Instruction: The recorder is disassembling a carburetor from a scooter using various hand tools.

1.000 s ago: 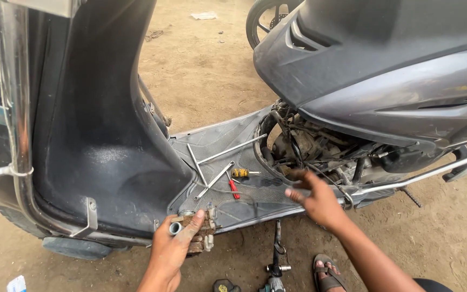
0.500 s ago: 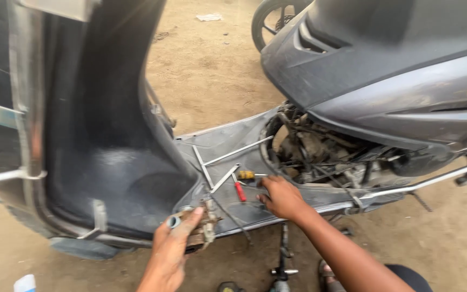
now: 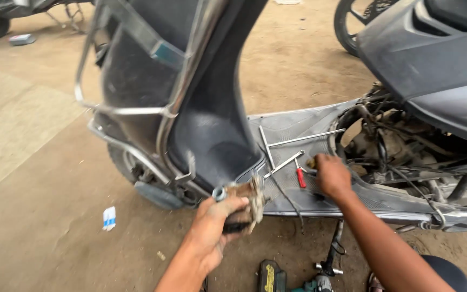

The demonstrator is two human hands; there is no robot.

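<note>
Right hand [image 3: 332,176] moved onto tools [image 3: 298,174], floorboard edge

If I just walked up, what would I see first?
A big grey scooter with its side open, so wires and engine parts show at right. On its footboard lie metal tools. The left hand holds a dirty metal part; the right hand reaches among the tools.

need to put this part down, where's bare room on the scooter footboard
The footboard is bare behind the long rods, toward the leg shield. It is crowded in front: the red-handled tool and wrench lie by the right hand. The left hand holds the dirty part at the edge.
</note>
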